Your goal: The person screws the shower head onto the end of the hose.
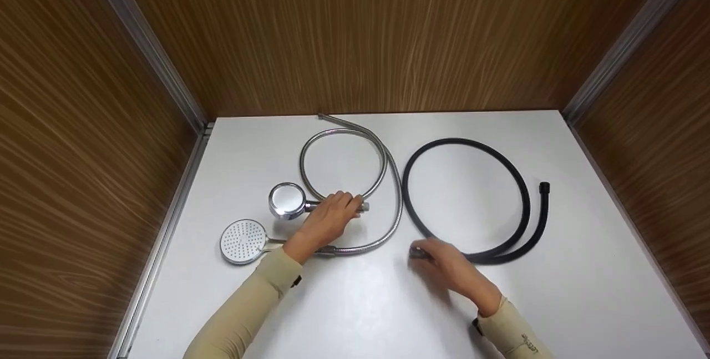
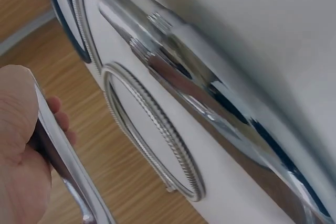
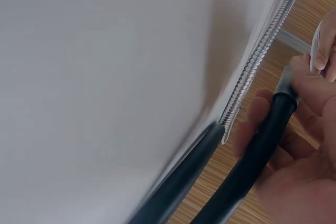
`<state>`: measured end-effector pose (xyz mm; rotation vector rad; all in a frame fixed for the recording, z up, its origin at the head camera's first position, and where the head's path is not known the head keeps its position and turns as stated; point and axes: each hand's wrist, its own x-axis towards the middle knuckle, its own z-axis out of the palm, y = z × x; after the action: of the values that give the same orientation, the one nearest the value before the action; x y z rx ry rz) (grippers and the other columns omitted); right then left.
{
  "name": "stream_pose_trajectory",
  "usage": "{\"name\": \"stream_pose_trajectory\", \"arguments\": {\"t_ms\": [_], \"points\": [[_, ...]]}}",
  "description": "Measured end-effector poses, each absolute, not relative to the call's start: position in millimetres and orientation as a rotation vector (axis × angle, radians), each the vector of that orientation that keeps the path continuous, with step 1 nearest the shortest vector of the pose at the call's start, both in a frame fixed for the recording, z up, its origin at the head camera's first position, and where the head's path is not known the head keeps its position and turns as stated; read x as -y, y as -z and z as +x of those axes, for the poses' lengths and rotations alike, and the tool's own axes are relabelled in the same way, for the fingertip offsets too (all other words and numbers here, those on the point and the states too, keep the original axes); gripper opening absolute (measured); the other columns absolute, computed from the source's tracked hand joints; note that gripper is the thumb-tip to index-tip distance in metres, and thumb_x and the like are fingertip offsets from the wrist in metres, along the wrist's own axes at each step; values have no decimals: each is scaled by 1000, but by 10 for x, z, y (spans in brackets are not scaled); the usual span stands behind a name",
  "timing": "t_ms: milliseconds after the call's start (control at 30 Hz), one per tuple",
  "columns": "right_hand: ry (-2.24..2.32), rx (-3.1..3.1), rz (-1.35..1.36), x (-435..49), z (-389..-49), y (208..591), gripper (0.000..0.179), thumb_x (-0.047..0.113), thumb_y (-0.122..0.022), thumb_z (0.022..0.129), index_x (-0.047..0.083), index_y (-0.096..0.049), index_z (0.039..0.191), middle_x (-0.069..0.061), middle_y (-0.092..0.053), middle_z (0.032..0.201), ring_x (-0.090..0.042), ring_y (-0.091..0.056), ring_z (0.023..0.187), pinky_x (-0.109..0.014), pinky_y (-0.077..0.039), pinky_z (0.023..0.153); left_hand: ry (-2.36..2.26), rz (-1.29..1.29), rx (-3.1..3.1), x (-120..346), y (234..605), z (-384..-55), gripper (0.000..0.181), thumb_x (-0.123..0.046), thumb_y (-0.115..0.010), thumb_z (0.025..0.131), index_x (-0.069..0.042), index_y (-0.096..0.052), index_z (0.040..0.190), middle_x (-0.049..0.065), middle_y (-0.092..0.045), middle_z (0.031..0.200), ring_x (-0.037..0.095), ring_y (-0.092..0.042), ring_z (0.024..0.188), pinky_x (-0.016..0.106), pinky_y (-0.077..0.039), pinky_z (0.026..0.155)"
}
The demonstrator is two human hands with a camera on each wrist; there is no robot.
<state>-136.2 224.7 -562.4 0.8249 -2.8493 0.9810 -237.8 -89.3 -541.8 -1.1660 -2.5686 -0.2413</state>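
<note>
Beige sleeves nearest camera, both arms reaching over a white tabletop backed by wood-grain panels. Black hose loops on the right; metal hose coils left of it, one end apparently joined to the lower shower head, which lies spray face up. Upper shower head is just above that one, face also up. Left hand wraps its fingers round the upper shower head's handle, leaving the pale end fitting sticking out past the fingers. Right hand grips the black hose near its silver connector, thumb and fingers around it; black end cap lies far right, out of either hand's reach. Judging the step as bringing connector and handle together: hold the handle still, keep the exposed fitting free of fingers, line the ends up straight before any turning, and pinch the connector itself rather than the hose so the hose doesn't twist. Crossed threads look like the main risk; slack in the loop should help. Writing: dark lettering on the right cuff, seemingly starting "Let", rest too small to read. No brand legible on shower parts.
</note>
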Motion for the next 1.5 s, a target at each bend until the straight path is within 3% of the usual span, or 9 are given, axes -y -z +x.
{"name": "stream_pose_trajectory", "arguments": {"t_ms": [200,400,633,767,867,967,1200,1500], "points": [[-936,2774,797,-2199,-1412,5602,29,-3,-75,93,2,-66,120,-10,-74,108,-26,-72,96,-44,-62,85,218,-1207,2544,804,5376,-2273,29,-31,-53,108,-8,-55,126,6,-62,96,23,-60,84,33,-57,72],[-970,2779,725,-2155,-1452,5547,24,4,-77,94,7,-67,116,-1,-70,100,-14,-66,88,-37,-60,77,178,-1242,2545,716,5324,-2170,26,-29,-55,108,-9,-55,126,5,-60,96,22,-60,86,33,-56,77],[-974,2822,660,-2048,-1478,5481,24,16,-76,98,13,-69,121,1,-73,106,-13,-67,92,-36,-60,81,112,-1261,2572,611,5310,-2060,30,-33,-55,108,-11,-57,128,2,-62,96,18,-60,85,29,-56,75],[-968,2810,665,-2011,-1494,5461,25,18,-75,99,13,-71,123,0,-75,108,-15,-68,94,-37,-60,82,31,-1282,2606,560,5273,-2009,26,-19,-58,107,-11,-56,132,3,-62,101,17,-60,88,28,-58,78],[-951,2790,682,-2001,-1499,5456,26,18,-76,98,11,-72,123,-1,-75,106,-15,-68,91,-37,-60,80,-5,-1298,2604,538,5241,-1981,34,-7,-62,101,-12,-55,134,3,-61,103,17,-59,89,28,-58,81],[-937,2769,695,-1981,-1498,5447,28,18,-77,97,9,-72,123,-1,-75,103,-14,-66,87,-35,-59,77,-3,-1307,2598,520,5222,-1960,35,-6,-63,99,-12,-56,134,2,-60,102,16,-58,87,28,-57,79],[-971,2731,727,-1925,-1499,5412,28,17,-77,98,8,-72,124,-2,-75,105,-13,-65,86,-32,-58,74,12,-1332,2592,464,5199,-1930,20,-21,-55,109,-14,-56,128,1,-60,97,15,-57,84,27,-55,75],[-972,2696,755,-1916,-1509,5403,28,16,-76,99,11,-72,125,-1,-75,106,-10,-62,84,-29,-56,71,58,-1348,2599,444,5200,-1917,27,-34,-49,111,-14,-57,127,1,-59,93,16,-54,80,27,-51,72]]}}
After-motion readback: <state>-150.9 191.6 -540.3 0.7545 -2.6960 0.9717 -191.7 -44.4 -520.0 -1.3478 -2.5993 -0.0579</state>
